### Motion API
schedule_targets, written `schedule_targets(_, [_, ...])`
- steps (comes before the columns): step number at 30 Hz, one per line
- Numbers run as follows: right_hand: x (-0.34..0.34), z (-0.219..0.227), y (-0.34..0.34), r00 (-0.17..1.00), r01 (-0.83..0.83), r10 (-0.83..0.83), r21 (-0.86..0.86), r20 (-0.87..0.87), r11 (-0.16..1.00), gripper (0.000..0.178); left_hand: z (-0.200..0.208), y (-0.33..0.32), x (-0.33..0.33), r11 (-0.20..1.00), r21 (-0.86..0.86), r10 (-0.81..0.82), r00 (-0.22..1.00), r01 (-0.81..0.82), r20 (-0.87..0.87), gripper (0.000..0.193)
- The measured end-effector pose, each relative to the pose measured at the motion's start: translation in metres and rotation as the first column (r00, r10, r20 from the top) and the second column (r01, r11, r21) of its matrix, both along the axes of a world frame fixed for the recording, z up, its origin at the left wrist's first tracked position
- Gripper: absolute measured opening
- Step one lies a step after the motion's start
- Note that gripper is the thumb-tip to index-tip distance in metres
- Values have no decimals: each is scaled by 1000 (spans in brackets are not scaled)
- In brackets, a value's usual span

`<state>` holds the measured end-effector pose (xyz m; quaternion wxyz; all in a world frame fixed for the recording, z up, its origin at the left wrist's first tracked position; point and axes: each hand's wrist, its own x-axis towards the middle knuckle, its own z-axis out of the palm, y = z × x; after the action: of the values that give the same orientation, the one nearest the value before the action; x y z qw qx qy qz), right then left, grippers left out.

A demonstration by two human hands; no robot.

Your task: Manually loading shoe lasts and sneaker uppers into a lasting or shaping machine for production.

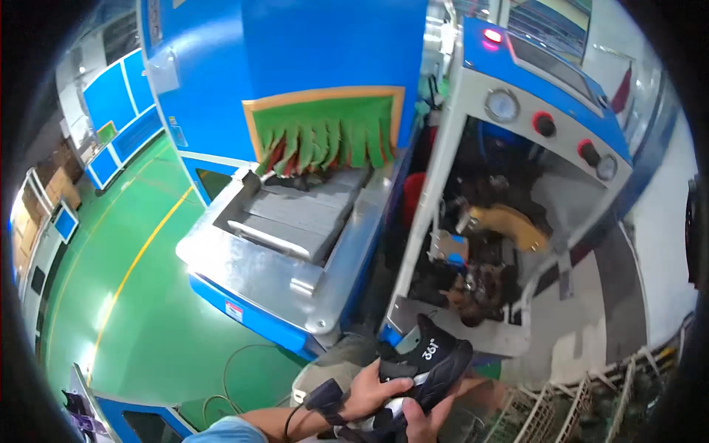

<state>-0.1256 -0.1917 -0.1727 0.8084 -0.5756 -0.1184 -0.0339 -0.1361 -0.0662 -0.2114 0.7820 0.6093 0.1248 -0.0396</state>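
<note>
A black shoe [428,362] with white markings is held low in front of me, between both hands. My left hand [369,391] grips it from the left, the thumb lying across its dark upper. From below and to the right, my right hand [430,419] holds the same shoe, its thumb pressed against the white-and-black part. Around my left wrist sits a dark strapped device [325,396] with a cable. The lower end of the shoe is partly hidden by my fingers.
A blue machine [332,44] stands ahead, its grey slatted conveyor [295,214] running under a green strip curtain [332,129]. To the right is an open-fronted machine with a gauge [502,105] and knobs. White wire racks [569,406] stand lower right. A cable [227,369] lies on the green floor.
</note>
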Motion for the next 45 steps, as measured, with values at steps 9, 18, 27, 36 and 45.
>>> schedule_targets(9, [1, -8, -102, 986, 19, -33, -84, -165, 996, 92, 17, -32, 5, 691, 723, -370, 857, -4, 359, 20])
schedule_targets(18, [100, 95, -137, 993, 92, -86, -74, 84, 993, 91, 43, -3, 45, 930, 303, -234, 971, 208, 53, 37])
schedule_targets(27, [214, 201, -80, 989, 125, 29, -920, 146, 371, 86, -17, -4, 27, 582, 721, -607, 791, 376, 76, 31])
schedule_targets(36, [267, 172, -60, 981, 166, 116, -983, 156, -80, 92, -38, 11, 34, 497, 713, -680, 733, 495, -35, 30])
schedule_targets(45, [253, 152, -55, 956, 286, 80, -957, 282, -42, 87, -33, 14, 37, 562, 706, -599, 801, 431, -12, 31])
